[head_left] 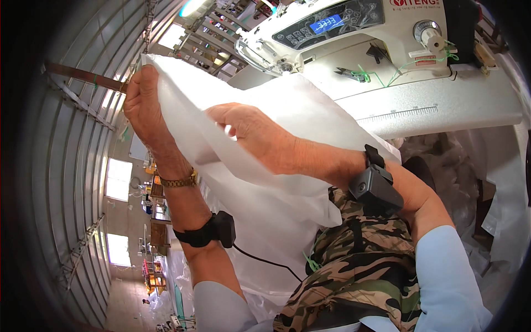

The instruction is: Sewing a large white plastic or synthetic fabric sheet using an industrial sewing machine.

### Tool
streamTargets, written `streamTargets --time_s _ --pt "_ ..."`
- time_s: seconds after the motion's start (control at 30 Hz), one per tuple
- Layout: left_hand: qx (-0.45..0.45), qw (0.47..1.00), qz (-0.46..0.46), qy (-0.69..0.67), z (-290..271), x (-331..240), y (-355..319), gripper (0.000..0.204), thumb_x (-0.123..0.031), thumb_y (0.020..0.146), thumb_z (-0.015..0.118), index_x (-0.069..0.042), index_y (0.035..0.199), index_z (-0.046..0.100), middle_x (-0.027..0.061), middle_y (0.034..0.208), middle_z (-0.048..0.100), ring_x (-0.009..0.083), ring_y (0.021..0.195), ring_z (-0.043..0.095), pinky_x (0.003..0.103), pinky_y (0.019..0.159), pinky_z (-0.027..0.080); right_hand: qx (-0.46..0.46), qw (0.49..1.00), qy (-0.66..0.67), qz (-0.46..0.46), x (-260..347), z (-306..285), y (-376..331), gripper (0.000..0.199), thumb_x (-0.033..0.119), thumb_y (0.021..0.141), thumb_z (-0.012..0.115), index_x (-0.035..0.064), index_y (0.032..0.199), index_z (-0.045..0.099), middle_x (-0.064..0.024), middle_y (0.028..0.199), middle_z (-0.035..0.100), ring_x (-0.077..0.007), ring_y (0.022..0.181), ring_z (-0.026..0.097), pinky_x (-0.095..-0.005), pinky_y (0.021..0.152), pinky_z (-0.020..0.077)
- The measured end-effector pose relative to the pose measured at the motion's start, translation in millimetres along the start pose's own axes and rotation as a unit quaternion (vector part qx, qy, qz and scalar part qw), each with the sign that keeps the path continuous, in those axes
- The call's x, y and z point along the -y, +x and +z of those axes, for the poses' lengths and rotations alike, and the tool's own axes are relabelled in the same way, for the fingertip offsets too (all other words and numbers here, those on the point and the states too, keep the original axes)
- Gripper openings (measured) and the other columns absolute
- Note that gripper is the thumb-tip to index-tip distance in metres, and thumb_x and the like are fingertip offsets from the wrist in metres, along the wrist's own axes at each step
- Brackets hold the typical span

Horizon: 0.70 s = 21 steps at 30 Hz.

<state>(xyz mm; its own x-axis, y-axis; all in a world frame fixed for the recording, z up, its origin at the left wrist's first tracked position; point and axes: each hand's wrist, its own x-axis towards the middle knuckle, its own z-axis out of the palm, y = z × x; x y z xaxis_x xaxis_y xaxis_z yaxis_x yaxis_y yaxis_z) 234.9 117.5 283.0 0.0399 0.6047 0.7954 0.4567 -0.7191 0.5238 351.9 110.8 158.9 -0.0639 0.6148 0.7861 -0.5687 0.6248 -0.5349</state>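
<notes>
Head view shows two bare hands lifting a big white cloth bag (276, 182) up in front of a white sewing machine (354, 33); the left hand (142, 105) grips the bag's top corner, fingers curled tight on the cloth; the right hand (249, 133) rests on the bag's middle, fingers bent and pinching a fold; the bag hangs down to a camouflage apron (354, 271); the grey counter (442, 105) sits behind.
</notes>
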Motion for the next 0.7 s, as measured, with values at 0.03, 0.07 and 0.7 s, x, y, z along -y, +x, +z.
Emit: streamTargets --time_s 0.03,0.07,0.7 --pt "0.017 1.0 -0.002 0.003 -0.2 0.9 -0.7 0.025 -0.026 0.099 0.06 -0.005 0.086 0.065 -0.0007 0.071 0.063 0.0046 0.06 0.056 0.019 0.052 0.042 -0.001 1.0 0.0 0.001 -4.6 0.5 -1.1 0.032 0.027 0.083 0.064 0.0007 0.1 0.071 -0.0125 0.071 0.066 -0.0239 0.067 0.063 -0.0349 0.068 0.051" --pt "0.018 1.0 -0.002 0.003 0.5 1.2 -2.0 0.025 -0.026 0.099 0.06 -0.005 0.086 0.065 -0.0007 0.071 0.063 0.0046 0.06 0.056 0.019 0.052 0.042 0.015 0.999 -0.012 -0.048 -10.6 1.1 -2.5 0.03 0.026 0.083 0.064 -0.0001 0.095 0.069 -0.013 0.072 0.065 -0.0248 0.068 0.062 -0.0354 0.069 0.0501" --pt "-0.035 0.997 -0.053 -0.045 10.6 8.9 -13.0 0.025 -0.023 0.099 0.059 -0.004 0.084 0.063 -0.0001 0.07 0.062 0.0056 0.059 0.058 0.02 0.052 0.048 -0.12 0.984 -0.1 -0.085 25.8 -26.2 -40.0 0.013 0.005 0.092 0.065 0.0009 0.084 0.056 -0.0028 0.072 0.057 -0.0062 0.066 0.054 -0.0233 0.06 0.0446"
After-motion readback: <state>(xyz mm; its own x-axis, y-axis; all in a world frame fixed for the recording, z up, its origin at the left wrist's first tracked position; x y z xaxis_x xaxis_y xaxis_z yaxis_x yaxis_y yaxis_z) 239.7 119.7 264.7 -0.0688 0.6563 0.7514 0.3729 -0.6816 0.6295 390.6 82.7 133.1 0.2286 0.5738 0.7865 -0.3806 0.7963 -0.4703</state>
